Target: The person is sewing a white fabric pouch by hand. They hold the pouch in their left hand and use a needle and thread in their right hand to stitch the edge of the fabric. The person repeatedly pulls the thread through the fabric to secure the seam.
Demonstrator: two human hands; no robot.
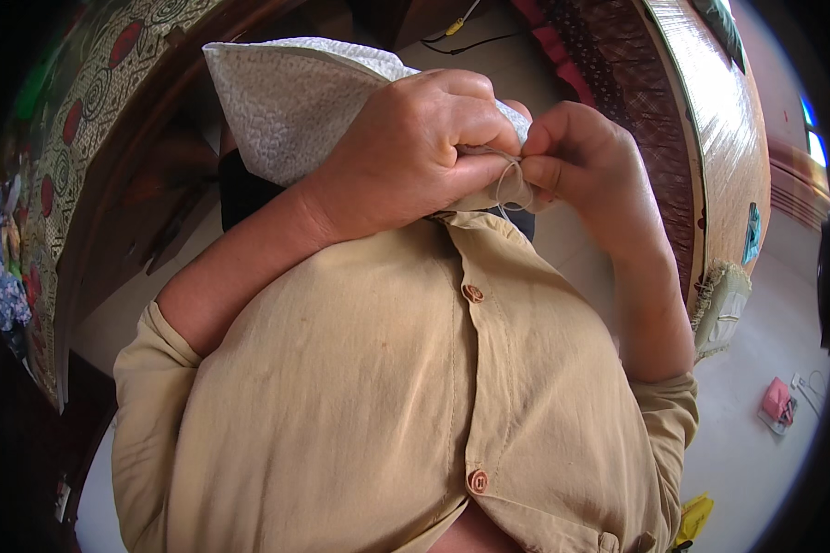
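Note:
White patterned fabric lies over the lap, its wide part to the left of the hands. My left hand is curled over the fabric's gathered right part, with thumb and fingers pinching it beside a pale thread or thin cord. The thread hangs in loose loops between the two hands. My right hand touches that spot from the right, its thumb and forefinger pinched together on the thread. Whether a needle is between the fingertips cannot be told.
A table with a patterned cover stands at the left. To the right is a wooden surface with a shiny plastic cover and a frayed green cloth at its edge. Cables lie on the floor ahead; a pink item lies at the right.

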